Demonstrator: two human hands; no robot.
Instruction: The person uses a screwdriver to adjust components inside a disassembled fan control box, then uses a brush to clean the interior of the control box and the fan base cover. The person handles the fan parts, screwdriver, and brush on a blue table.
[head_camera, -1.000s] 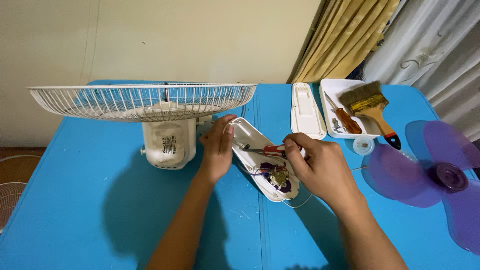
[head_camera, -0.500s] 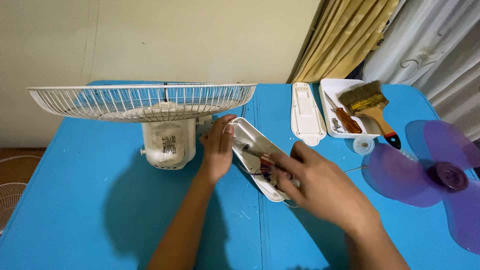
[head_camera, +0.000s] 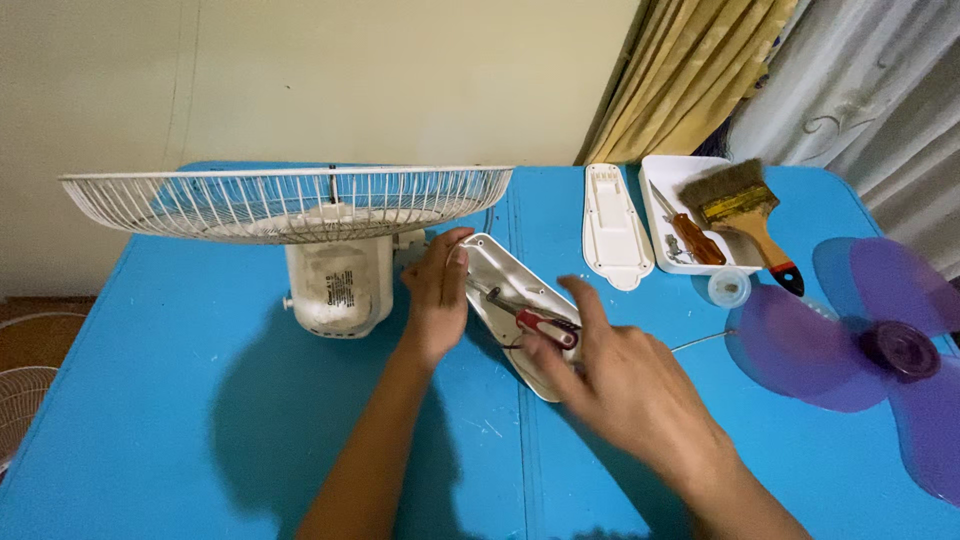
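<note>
A white open fan base shell (head_camera: 497, 270) lies on the blue table (head_camera: 180, 400). My left hand (head_camera: 437, 290) rests on the shell's upper left rim, fingers curled over its edge. A red-handled screwdriver (head_camera: 540, 325) lies across the shell's inside. My right hand (head_camera: 625, 385) covers the shell's lower end with fingers spread, its fingertips beside the screwdriver handle. Whether it grips the screwdriver is unclear. The white fan motor housing (head_camera: 338, 285) with its wire rear guard (head_camera: 280, 200) stands just left of my left hand.
A white base cover (head_camera: 612, 225) lies at the back. A white tray (head_camera: 672, 180) beside it holds a brown-handled screwdriver (head_camera: 692, 238) and a paintbrush (head_camera: 750, 215). A clear cap (head_camera: 728, 288) and purple fan blade (head_camera: 870, 345) sit right. Another wire guard (head_camera: 20, 405) lies off the left edge.
My right hand has slid down from the shell's right rim to its lower end and spread its fingers. The red-handled screwdriver now lies across the shell. The left hand has stayed put.
</note>
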